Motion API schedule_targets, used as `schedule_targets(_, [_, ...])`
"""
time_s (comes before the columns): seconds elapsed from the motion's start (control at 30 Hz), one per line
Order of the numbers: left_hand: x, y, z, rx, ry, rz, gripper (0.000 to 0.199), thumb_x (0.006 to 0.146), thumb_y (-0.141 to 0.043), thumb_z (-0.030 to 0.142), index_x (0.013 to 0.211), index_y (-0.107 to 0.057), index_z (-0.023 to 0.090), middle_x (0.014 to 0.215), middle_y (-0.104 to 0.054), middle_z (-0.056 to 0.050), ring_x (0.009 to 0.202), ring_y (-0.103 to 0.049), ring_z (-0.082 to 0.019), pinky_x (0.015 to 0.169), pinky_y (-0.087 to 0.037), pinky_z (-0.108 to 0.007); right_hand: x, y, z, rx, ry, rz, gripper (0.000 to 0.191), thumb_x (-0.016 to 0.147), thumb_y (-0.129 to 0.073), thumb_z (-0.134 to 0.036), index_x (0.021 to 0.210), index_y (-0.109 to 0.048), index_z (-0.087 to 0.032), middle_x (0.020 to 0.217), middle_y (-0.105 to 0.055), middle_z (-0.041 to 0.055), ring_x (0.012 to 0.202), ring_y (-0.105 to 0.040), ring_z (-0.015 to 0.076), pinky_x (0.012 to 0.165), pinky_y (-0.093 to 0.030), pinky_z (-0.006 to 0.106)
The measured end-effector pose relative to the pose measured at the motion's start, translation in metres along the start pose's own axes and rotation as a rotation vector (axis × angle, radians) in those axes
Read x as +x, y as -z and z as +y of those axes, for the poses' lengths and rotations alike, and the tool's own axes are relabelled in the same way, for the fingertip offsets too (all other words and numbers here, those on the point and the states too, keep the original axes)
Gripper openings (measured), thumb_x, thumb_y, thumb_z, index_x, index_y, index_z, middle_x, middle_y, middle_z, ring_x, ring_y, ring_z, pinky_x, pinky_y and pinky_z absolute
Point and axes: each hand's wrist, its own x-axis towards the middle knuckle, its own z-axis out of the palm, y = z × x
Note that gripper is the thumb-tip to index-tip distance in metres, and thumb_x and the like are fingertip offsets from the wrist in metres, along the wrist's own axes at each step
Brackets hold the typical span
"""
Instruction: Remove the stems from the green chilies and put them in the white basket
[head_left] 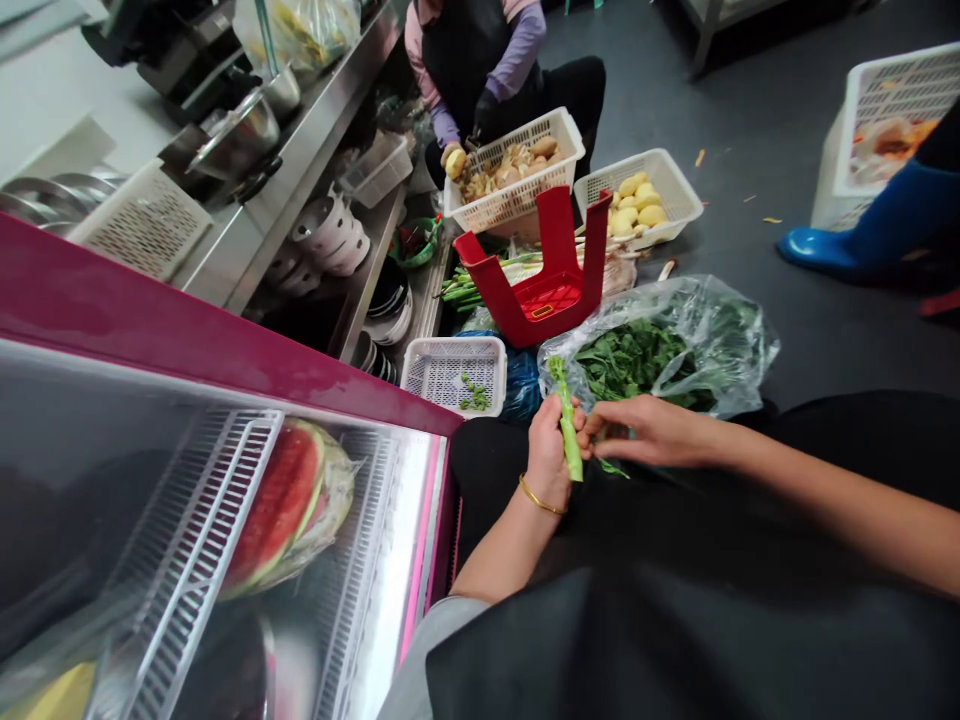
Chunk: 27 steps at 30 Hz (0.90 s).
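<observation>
A light green peeled stalk (pixel 569 430) is held upright, slightly tilted, in my left hand (pixel 551 450), whose fingers wrap round it. A gold bangle circles that wrist. My right hand (pixel 637 428) comes in from the right, its curled fingers close beside the stalk; a bit of green leaf shows below them. What those fingertips pinch is too small to tell. Just beyond the hands lies a clear plastic bag (pixel 739 335) with dark green leaves (pixel 634 362). A white basket (pixel 420 375) with a few green pieces (pixel 474 393) stands ahead to the left.
An upturned red stool (pixel 547 300) stands ahead. Behind it, a person holds a potato (pixel 455 163) over a white basket (pixel 517 205); peeled potatoes (pixel 637 205) sit alongside. A glass-fronted fridge (pixel 360 560) borders the left. A blue boot (pixel 847 240) is at right.
</observation>
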Motion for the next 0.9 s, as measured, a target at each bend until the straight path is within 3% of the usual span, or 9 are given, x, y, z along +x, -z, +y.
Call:
schedule_targets(0.07, [0.002,0.008,-0.005,0.055,-0.058,0.022,0.037,0.081,-0.061,0.053,0.087,-0.049,0.018,0.057,-0.047,0.006,0.036,-0.039,-0.006,0.034,-0.03,-0.016,0.007,0.011,0.002,0.081,-0.097,-0.18,0.037,0.078,-0.065,-0.055,0.088,-0.069,-0.02,0.072,-0.067,0.0021,0.061,-0.059,0.0145,0.057,-0.044,0.025])
schedule_targets(0.17, [0.005,0.012,-0.01,0.101,-0.123,0.044,0.04,0.08,-0.062,0.056,0.089,-0.048,0.02,0.059,-0.05,0.005,0.037,-0.043,-0.007,0.035,-0.032,-0.016,0.028,0.014,0.01,0.072,-0.281,-0.024,0.044,0.076,-0.063,-0.059,0.09,-0.071,-0.018,0.071,-0.068,0.0037,0.064,-0.06,0.0166,0.057,-0.044,0.026])
schedule_targets(0.23, [0.011,0.011,-0.003,0.079,-0.17,0.104,0.038,0.081,-0.062,0.053,0.089,-0.048,0.02,0.06,-0.052,0.005,0.039,-0.045,-0.007,0.037,-0.033,-0.016,0.04,0.004,0.016,0.06,-0.318,-0.046,0.046,0.072,-0.067,-0.059,0.09,-0.071,-0.018,0.067,-0.068,0.0033,0.061,-0.06,0.0171,0.055,-0.042,0.026])
schedule_targets(0.37, [0.034,0.018,0.05,-0.14,-0.199,0.266,0.029,0.086,-0.059,0.044,0.082,-0.048,0.018,0.059,-0.048,0.005,0.044,-0.045,-0.006,0.041,-0.033,-0.017,0.041,-0.02,0.028,0.219,-0.401,-0.302,0.052,0.078,-0.061,-0.06,0.104,-0.07,-0.016,0.063,-0.066,0.0024,0.055,-0.06,0.0166,0.051,-0.041,0.026])
schedule_targets(0.5, [0.049,0.022,0.088,-0.163,-0.303,0.371,0.024,0.087,-0.058,0.039,0.079,-0.049,0.018,0.057,-0.048,0.005,0.044,-0.045,-0.006,0.043,-0.033,-0.017,0.018,-0.017,0.03,0.377,-0.496,-0.226,0.053,0.079,-0.06,-0.058,0.108,-0.067,-0.015,0.072,-0.068,0.0035,0.058,-0.062,0.0156,0.052,-0.043,0.025])
schedule_targets(0.6, [0.058,-0.005,0.065,-0.074,-0.416,0.306,0.021,0.082,-0.065,0.034,0.081,-0.051,0.019,0.063,-0.054,0.005,0.054,-0.056,-0.008,0.055,-0.043,-0.019,0.011,-0.01,0.021,0.425,-0.475,-0.101,0.043,0.08,-0.059,-0.054,0.098,-0.067,-0.016,0.076,-0.067,0.0025,0.056,-0.06,0.0127,0.052,-0.044,0.024])
schedule_targets(0.73, [0.058,-0.058,0.006,0.08,-0.259,-0.026,0.02,0.078,-0.067,0.034,0.086,-0.055,0.02,0.079,-0.064,0.001,0.075,-0.064,-0.012,0.071,-0.049,-0.024,-0.001,0.017,0.022,0.377,-0.515,0.122,0.032,0.072,-0.066,-0.049,0.07,-0.059,-0.018,0.055,-0.055,-0.0039,0.046,-0.052,0.0102,0.047,-0.039,0.023])
schedule_targets(0.83, [0.074,-0.076,-0.022,0.271,-0.22,-0.233,0.027,0.085,-0.059,0.043,0.101,-0.06,0.021,0.102,-0.066,-0.005,0.098,-0.063,-0.016,0.08,-0.049,-0.027,-0.058,0.056,0.033,0.459,-0.693,0.338,0.04,0.067,-0.068,-0.057,0.063,-0.055,-0.019,0.048,-0.048,-0.0031,0.04,-0.044,0.01,0.042,-0.034,0.026])
schedule_targets(0.9, [0.101,-0.069,-0.032,0.506,-0.237,-0.234,0.035,0.089,-0.051,0.049,0.108,-0.061,0.02,0.111,-0.065,-0.009,0.107,-0.061,-0.019,0.086,-0.048,-0.03,-0.121,0.091,0.047,0.484,-0.806,0.606,0.048,0.07,-0.061,-0.067,0.061,-0.056,-0.02,0.045,-0.041,-0.0022,0.038,-0.036,0.0087,0.041,-0.028,0.029])
